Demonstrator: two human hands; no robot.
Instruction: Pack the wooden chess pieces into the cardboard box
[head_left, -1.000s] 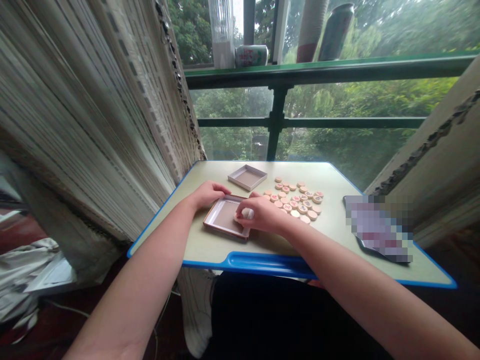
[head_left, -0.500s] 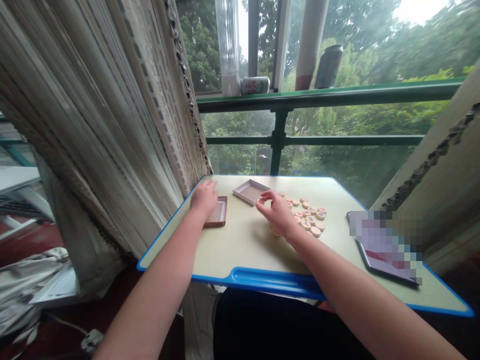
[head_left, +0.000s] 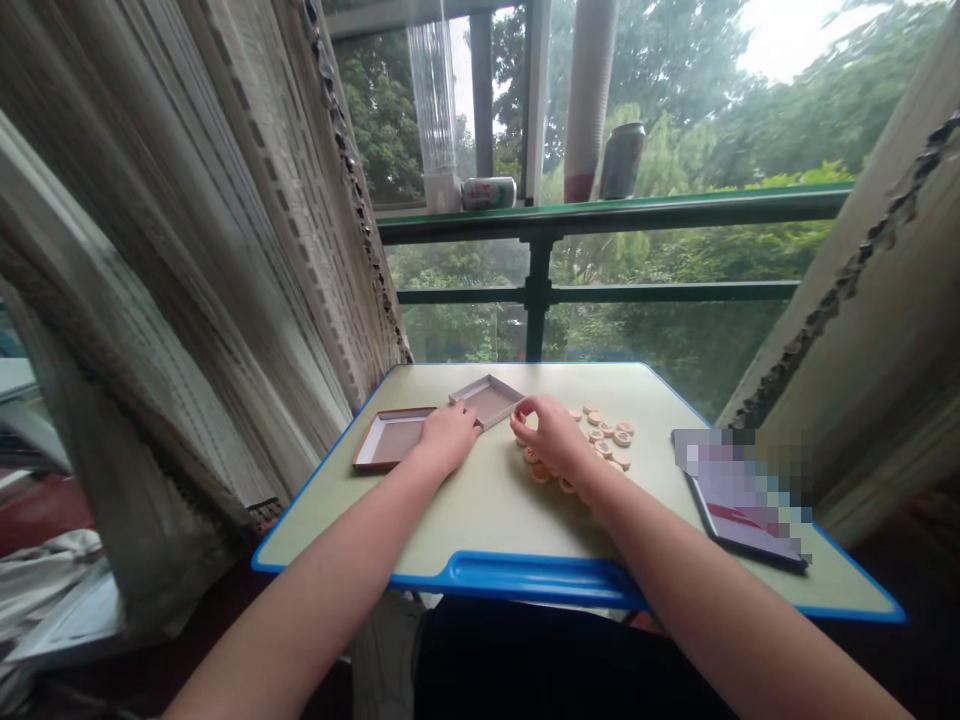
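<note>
- Right grip [head_left: 551,432] sits near the middle of the frame, and I see its thumb and finger pinching one small piece [head_left: 517,418].
- That small piece is at the left side of my right grip, just below the right corner of the upper box [head_left: 495,398].
- It looks round, so I see no long side on it.
- More round pieces [head_left: 622,438] lie on the table [head_left: 480,510], right of the frame's middle. My right grip is much nearer to them than my left, and it hides some.
- My left grip [head_left: 448,440] is palm down by both boxes. Its fingers reach the near edge of the upper box, but I cannot tell if they hold it.
- So my left grip lies between the small piece and the brown-edged box [head_left: 397,440], left of the middle. The upper box is nearer to the piece.
</note>
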